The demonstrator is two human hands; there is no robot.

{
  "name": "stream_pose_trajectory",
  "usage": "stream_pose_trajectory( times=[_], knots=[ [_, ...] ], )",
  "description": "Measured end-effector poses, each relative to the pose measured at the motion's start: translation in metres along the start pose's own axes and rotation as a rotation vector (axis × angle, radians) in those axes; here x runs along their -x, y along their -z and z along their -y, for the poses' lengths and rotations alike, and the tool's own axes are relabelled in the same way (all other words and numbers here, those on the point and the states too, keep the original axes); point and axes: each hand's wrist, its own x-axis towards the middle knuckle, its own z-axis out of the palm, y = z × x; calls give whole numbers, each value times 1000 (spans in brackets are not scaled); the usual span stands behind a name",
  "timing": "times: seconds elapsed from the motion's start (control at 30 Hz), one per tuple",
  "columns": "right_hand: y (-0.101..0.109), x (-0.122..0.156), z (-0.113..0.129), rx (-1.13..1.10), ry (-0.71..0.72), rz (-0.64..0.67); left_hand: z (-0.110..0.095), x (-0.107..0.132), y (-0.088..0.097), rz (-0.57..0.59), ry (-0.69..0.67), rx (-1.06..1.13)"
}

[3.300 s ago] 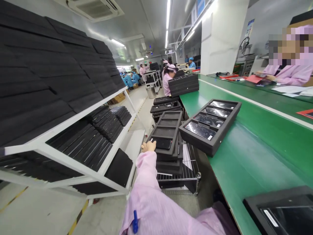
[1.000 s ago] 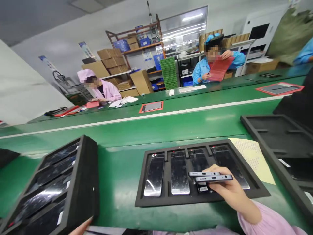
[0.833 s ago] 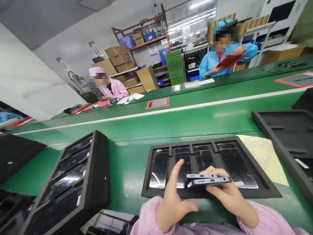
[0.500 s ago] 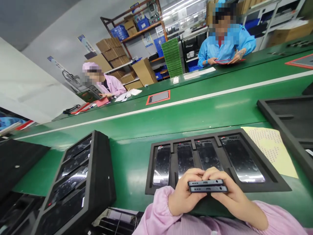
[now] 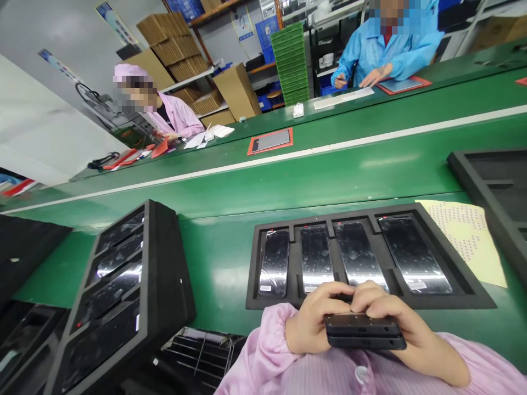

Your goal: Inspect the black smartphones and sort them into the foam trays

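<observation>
Two dark phones (image 5: 364, 331), one on top of the other, are held between my hands close to my body, with their short edges facing me. My left hand (image 5: 315, 315) wraps round their left side, fingers on top. On the right side my right hand (image 5: 405, 323) is closed over them in the same way, fingertips resting on the upper phone. Just beyond my hands lies a black foam tray (image 5: 257, 303) with several phones in its slots, such as the phone (image 5: 275, 260) at its left end. The undersides of the held phones are hidden.
A stack of black foam trays (image 5: 167, 285) holding phones stands at left. A yellow dotted sheet (image 5: 465, 230) and another black tray (image 5: 481, 181) are at right. Across the green bench (image 5: 218, 247) sit two people, one in pink (image 5: 181, 112), one in blue (image 5: 395, 49).
The paired phones have tilted, so more of the upper one's face shows, and both hands have shifted slightly right and down. The view has dipped. The person in blue has put down the red-edged piece.
</observation>
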Motion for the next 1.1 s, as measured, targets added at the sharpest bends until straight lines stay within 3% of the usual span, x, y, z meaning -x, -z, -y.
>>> stream_pose_trajectory(
  times=[0.23,0.57,0.73,0.8,0.87,0.93,1.0,1.1],
  knots=[
    [1,5,0,-32,-24,13,2,7,2,104,85,-42],
    [1,13,0,-90,-16,1,1,5,-1,80,-36,-12],
    [5,16,-1,-94,-23,-81,1,-1,-2,161,169,-176],
    [13,16,4,-80,-31,-14,-5,-11,3,170,230,-208],
    [23,14,8,-84,-46,111,-13,-26,9,167,170,-300],
    [32,12,6,-127,-67,120,-19,-42,14,233,38,-493],
    [36,8,-5,-172,-155,-54,-20,-55,15,367,-106,-709],
    [30,-3,-30,-167,-439,-292,-13,-62,5,529,-283,-881]
  ],
)
